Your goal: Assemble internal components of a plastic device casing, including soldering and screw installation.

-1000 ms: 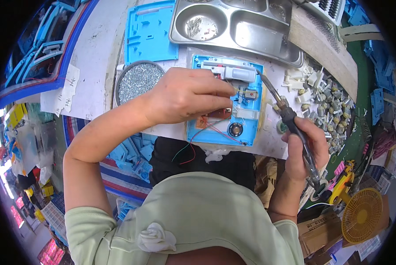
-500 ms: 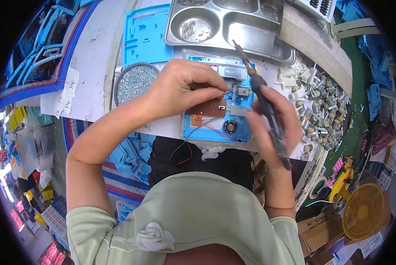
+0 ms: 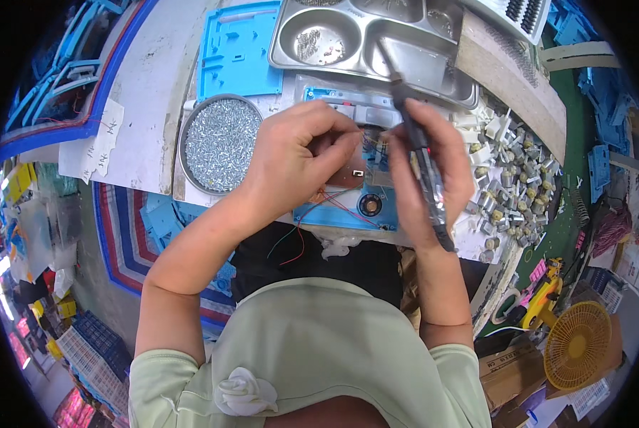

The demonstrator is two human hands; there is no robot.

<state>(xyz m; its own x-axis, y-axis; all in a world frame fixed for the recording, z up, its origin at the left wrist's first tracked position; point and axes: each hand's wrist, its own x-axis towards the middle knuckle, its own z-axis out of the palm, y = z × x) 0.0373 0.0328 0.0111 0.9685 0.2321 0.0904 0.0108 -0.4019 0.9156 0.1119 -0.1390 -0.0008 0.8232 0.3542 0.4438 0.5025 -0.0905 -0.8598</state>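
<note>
A blue plastic housing (image 3: pixel 333 216) lies before me, holding a brown circuit board (image 3: pixel 346 177) and a small round speaker (image 3: pixel 370 205). Thin red and green wires (image 3: pixel 299 239) trail over its near edge. My left hand (image 3: pixel 294 146) is over the board, thumb and fingertips pinched together; whatever is between them is too small to make out. In my right hand (image 3: pixel 444 146) is a black pen-shaped tool (image 3: pixel 421 153) with a slim metal tip. Its tip points away from me, over the steel tray, and is blurred. My right fingertips are close beside the left ones and partly hide the housing's components.
Left of the housing stands a round dish (image 3: pixel 184 153) of small screws (image 3: pixel 223 143). Behind are a blue plastic panel (image 3: pixel 239 64) and a compartmented steel tray (image 3: pixel 319 65). Small motors and white fittings (image 3: pixel 512 171) are heaped at right. A yellow fan (image 3: pixel 577 342) stands lower right.
My right hand has moved slightly left and away from me with the tool, bringing its fingers nearer the left hand. The left hand stays pinched over the board. The whole view has shifted slightly.
</note>
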